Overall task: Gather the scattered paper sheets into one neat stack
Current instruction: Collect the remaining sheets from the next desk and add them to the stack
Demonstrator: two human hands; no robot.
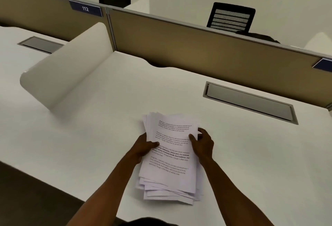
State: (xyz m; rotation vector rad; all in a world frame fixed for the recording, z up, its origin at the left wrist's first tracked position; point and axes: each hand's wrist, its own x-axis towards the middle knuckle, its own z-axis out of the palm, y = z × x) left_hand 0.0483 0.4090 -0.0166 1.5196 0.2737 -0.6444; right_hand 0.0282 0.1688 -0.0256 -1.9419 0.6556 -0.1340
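Observation:
A pile of printed white paper sheets (170, 159) lies on the white desk (107, 127) in front of me, its edges fanned out unevenly at the near and far ends. My left hand (143, 146) grips the pile's left edge, thumb on the top sheet and fingers under it. On the opposite edge, my right hand (203, 143) holds the pile with its thumb on top and fingers curled round the side. Several sheets stick out askew at the bottom of the pile.
A white curved divider (66, 67) stands to the left. A grey cable flap (249, 102) is set into the desk at the right, another (40, 44) at far left. A tan partition (197, 46) closes the back, with black chairs (231, 17) beyond.

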